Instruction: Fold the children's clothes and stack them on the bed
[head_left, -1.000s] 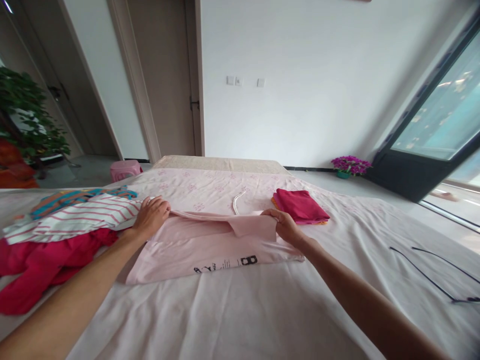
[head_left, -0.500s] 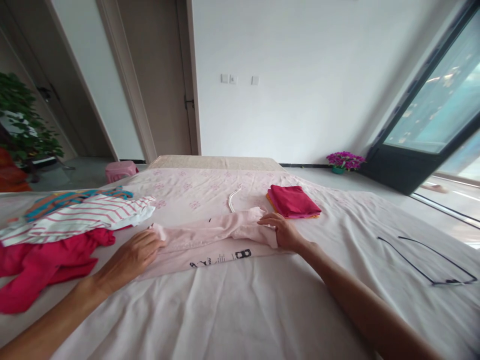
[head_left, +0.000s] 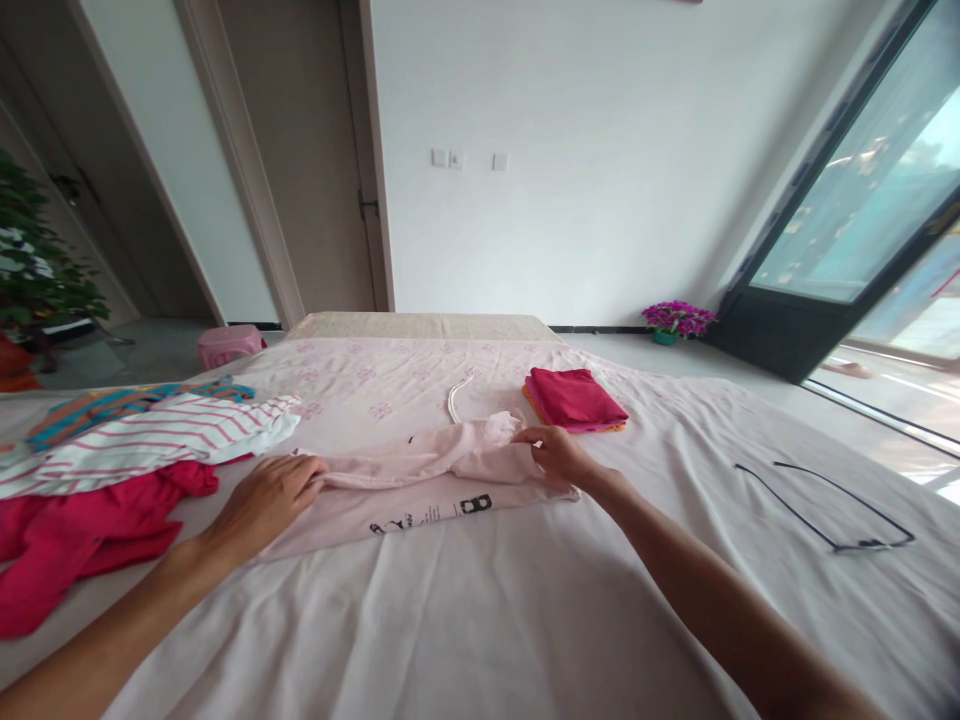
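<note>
A pale pink garment (head_left: 409, 490) with black print lies partly folded on the bed (head_left: 480, 620). My left hand (head_left: 266, 493) rests on its left end, fingers curled and pinching the folded edge. At the right end, my right hand (head_left: 559, 452) grips a bunched fold of the same cloth. The far part of the garment is doubled over toward me.
A pile of striped (head_left: 150, 435) and red clothes (head_left: 67, 535) lies at the left. A folded red stack (head_left: 574, 398) sits beyond my right hand, with a white cord (head_left: 454, 400) beside it. A thin black wire (head_left: 825, 500) lies at the right. A glass door stands beyond it.
Both hands pulled the garment's far edge toward me, folding it over itself. My left hand moved nearer and lower; the view shifted a little.
</note>
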